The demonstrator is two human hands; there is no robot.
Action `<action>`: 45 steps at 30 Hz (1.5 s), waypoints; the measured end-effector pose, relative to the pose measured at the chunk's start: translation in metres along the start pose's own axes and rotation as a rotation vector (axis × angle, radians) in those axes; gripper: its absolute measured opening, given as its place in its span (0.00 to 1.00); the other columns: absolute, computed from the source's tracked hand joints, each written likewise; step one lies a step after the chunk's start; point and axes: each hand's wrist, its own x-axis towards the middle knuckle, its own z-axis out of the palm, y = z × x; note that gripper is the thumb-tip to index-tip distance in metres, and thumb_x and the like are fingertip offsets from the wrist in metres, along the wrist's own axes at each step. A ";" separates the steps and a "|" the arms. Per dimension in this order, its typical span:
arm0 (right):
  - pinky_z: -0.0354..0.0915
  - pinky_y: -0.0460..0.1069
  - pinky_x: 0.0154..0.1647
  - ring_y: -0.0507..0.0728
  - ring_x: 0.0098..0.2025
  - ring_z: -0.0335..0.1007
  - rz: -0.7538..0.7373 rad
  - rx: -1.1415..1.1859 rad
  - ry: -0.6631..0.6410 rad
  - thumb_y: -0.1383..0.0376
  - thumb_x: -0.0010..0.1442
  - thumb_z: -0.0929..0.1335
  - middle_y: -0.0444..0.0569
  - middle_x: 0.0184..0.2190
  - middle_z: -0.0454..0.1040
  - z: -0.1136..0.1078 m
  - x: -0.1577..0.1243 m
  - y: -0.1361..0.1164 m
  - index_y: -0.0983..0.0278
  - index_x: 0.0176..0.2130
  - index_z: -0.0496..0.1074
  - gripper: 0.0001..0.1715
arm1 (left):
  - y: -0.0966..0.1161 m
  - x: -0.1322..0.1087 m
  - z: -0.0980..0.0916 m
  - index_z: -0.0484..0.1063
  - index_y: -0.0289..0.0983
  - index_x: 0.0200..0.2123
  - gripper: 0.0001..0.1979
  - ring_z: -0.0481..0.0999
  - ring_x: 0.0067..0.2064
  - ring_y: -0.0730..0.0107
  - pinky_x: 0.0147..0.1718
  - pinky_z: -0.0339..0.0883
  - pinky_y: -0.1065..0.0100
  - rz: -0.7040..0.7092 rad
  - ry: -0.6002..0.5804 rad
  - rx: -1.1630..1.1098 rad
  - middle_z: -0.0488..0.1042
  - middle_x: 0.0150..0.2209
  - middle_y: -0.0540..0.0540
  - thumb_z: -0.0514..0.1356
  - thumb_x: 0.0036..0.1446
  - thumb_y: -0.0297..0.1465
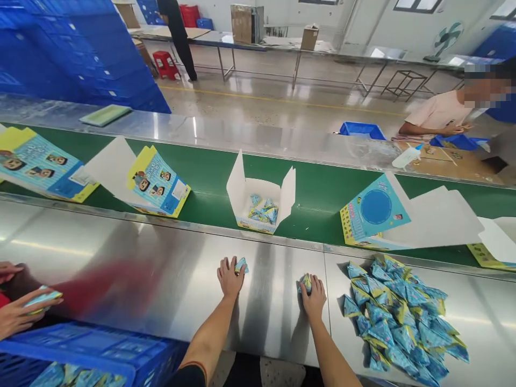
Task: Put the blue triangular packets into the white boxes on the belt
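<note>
My left hand [230, 278] is closed around a small blue and yellow pyramid-shaped packet [241, 264], low over the steel table. To the right, my right hand [314, 296] grips another such packet [307, 282], its fingers curled over it. Beyond both hands, an open white-lined carton [258, 217] stands on the green conveyor belt, its flaps raised and several packets [264, 209] lying inside. A large heap of the same packets [403, 317] is spread on the steel to the right of my right hand.
More printed cartons [159, 183] stand open along the green belt [205, 193], including a blue one [374, 212] at right. A co-worker's hand [24, 312] holds a packet at far left, above a blue crate [137, 349] of packets. Another person [439, 115] sits across the belt.
</note>
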 end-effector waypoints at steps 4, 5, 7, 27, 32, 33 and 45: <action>0.49 0.63 0.66 0.67 0.69 0.51 0.006 -0.183 0.037 0.28 0.64 0.49 0.58 0.65 0.62 0.014 0.006 0.000 0.66 0.64 0.70 0.58 | 0.000 0.008 0.018 0.66 0.37 0.68 0.40 0.48 0.75 0.44 0.73 0.39 0.41 -0.011 -0.017 0.108 0.54 0.73 0.33 0.64 0.58 0.50; 0.48 0.64 0.66 0.68 0.70 0.51 0.004 -0.213 0.032 0.29 0.64 0.49 0.60 0.65 0.61 0.014 0.005 0.000 0.67 0.64 0.70 0.58 | 0.001 0.007 0.021 0.66 0.37 0.68 0.40 0.48 0.75 0.44 0.73 0.37 0.41 -0.015 -0.033 0.126 0.53 0.73 0.34 0.64 0.57 0.50; 0.48 0.64 0.66 0.68 0.69 0.52 0.002 -0.260 0.025 0.31 0.65 0.49 0.61 0.65 0.62 0.012 0.003 0.000 0.68 0.62 0.71 0.56 | 0.003 0.005 0.027 0.66 0.37 0.68 0.39 0.47 0.75 0.44 0.73 0.37 0.41 -0.030 -0.046 0.155 0.53 0.73 0.34 0.62 0.58 0.50; 0.45 0.68 0.67 0.73 0.68 0.54 0.070 -0.294 -0.045 0.37 0.62 0.55 0.64 0.64 0.63 -0.016 0.020 0.025 0.67 0.64 0.68 0.49 | 0.031 -0.016 0.049 0.66 0.35 0.68 0.36 0.46 0.75 0.40 0.73 0.33 0.37 -0.116 -0.213 0.229 0.53 0.73 0.34 0.61 0.59 0.43; 0.44 0.68 0.67 0.72 0.68 0.53 0.066 -0.286 -0.041 0.37 0.62 0.54 0.64 0.63 0.62 -0.020 0.024 0.038 0.68 0.63 0.67 0.49 | 0.044 -0.021 0.050 0.66 0.34 0.68 0.36 0.46 0.75 0.42 0.73 0.34 0.39 -0.122 -0.197 0.226 0.53 0.73 0.35 0.59 0.59 0.41; 0.44 0.67 0.68 0.71 0.68 0.53 0.063 -0.290 -0.041 0.37 0.62 0.54 0.64 0.63 0.62 -0.020 0.024 0.042 0.69 0.63 0.68 0.49 | 0.046 -0.023 0.050 0.66 0.34 0.68 0.35 0.46 0.75 0.43 0.73 0.34 0.40 -0.122 -0.188 0.229 0.54 0.73 0.35 0.59 0.60 0.41; 0.46 0.58 0.67 0.66 0.71 0.48 -0.020 -0.366 -0.010 0.47 0.65 0.61 0.56 0.67 0.59 -0.030 0.034 0.073 0.67 0.61 0.73 0.37 | 0.090 -0.039 0.060 0.69 0.27 0.63 0.37 0.53 0.72 0.42 0.71 0.45 0.38 -0.020 0.079 0.182 0.60 0.67 0.28 0.45 0.63 0.48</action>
